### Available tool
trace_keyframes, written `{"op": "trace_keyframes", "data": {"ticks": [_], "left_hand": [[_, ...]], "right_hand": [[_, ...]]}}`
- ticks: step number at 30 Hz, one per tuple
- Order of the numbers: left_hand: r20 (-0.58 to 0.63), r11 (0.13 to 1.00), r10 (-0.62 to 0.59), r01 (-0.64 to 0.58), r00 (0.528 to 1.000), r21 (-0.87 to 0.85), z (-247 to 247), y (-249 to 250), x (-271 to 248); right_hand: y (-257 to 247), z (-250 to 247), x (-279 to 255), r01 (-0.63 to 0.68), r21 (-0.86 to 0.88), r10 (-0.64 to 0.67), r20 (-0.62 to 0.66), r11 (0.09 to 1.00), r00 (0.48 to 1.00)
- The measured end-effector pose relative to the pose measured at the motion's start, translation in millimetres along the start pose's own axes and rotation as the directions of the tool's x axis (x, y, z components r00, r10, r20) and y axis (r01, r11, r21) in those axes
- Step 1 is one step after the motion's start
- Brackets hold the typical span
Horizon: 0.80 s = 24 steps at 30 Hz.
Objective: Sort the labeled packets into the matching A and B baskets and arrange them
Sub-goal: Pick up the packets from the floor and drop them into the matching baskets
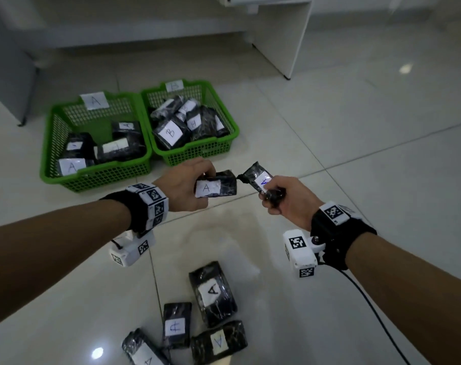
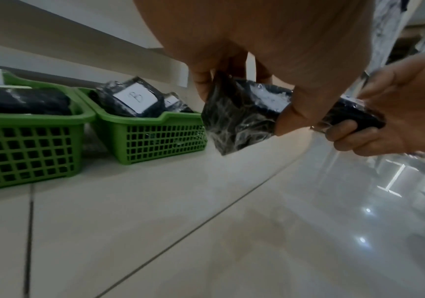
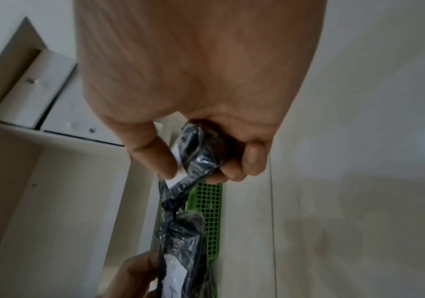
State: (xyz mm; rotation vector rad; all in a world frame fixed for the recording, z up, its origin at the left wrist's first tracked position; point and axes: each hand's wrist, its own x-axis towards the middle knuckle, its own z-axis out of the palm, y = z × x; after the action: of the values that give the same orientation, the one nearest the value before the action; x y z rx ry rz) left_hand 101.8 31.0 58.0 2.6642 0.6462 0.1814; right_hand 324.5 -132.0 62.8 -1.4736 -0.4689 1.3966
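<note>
Two green baskets stand side by side on the floor: the A basket (image 1: 52, 143) on the left and the B basket (image 1: 224, 111) on the right, each holding several black wrapped packets. My left hand (image 1: 187, 185) grips a black packet with a white A label (image 1: 216, 184). My right hand (image 1: 284, 198) grips another A packet (image 1: 258, 177) by its near end, tilted up to the left. The two packets almost touch end to end above the floor in front of the baskets. In the left wrist view the left packet (image 2: 242, 117) hangs from my fingers, with the B basket (image 2: 155, 131) behind it.
Several more A packets (image 1: 213, 293) lie on the tiled floor near me. A white cabinet panel (image 1: 284, 35) stands behind the baskets, and a grey furniture leg (image 1: 21, 122) is at the far left. A black cable (image 1: 369, 299) trails from my right wrist.
</note>
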Motion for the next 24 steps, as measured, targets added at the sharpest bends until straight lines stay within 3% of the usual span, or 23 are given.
{"op": "trace_keyframes", "data": {"ticks": [5, 8, 11, 14, 17, 19, 21, 24], "left_hand": [[-0.089, 0.993, -0.113, 0.110, 0.990, -0.043, -30, -24, -15], [-0.161, 0.973, -0.231, 0.227, 0.959, -0.045, -47, -49, -33], [-0.273, 0.944, -0.324, 0.327, 0.906, -0.035, -63, -88, -49], [-0.427, 0.892, -0.437, 0.440, 0.791, -0.098, -84, -133, -60], [-0.500, 0.792, -0.573, 0.596, 0.649, -0.134, -100, -182, -62], [-0.453, 0.710, -0.665, 0.692, 0.594, -0.134, -99, -212, -65], [-0.366, 0.664, -0.720, 0.739, 0.589, -0.117, -91, -237, -69], [-0.304, 0.681, -0.718, 0.722, 0.626, -0.121, -74, -251, -74]], "right_hand": [[-24, 39, 10, 0.103, -0.203, -0.118, -0.065, 0.974, 0.991], [-42, 74, 25, 0.175, -0.446, -0.217, -0.045, 0.878, 0.975], [-60, 117, 50, 0.246, -0.523, -0.279, 0.017, 0.816, 0.960], [-66, 166, 87, 0.325, -0.565, -0.360, 0.052, 0.759, 0.932], [-60, 208, 124, 0.449, -0.663, -0.476, 0.157, 0.598, 0.865], [-55, 234, 143, 0.521, -0.723, -0.547, 0.235, 0.454, 0.803], [-52, 257, 160, 0.563, -0.757, -0.601, 0.291, 0.331, 0.744], [-54, 283, 188, 0.594, -0.782, -0.688, 0.328, 0.186, 0.647]]}}
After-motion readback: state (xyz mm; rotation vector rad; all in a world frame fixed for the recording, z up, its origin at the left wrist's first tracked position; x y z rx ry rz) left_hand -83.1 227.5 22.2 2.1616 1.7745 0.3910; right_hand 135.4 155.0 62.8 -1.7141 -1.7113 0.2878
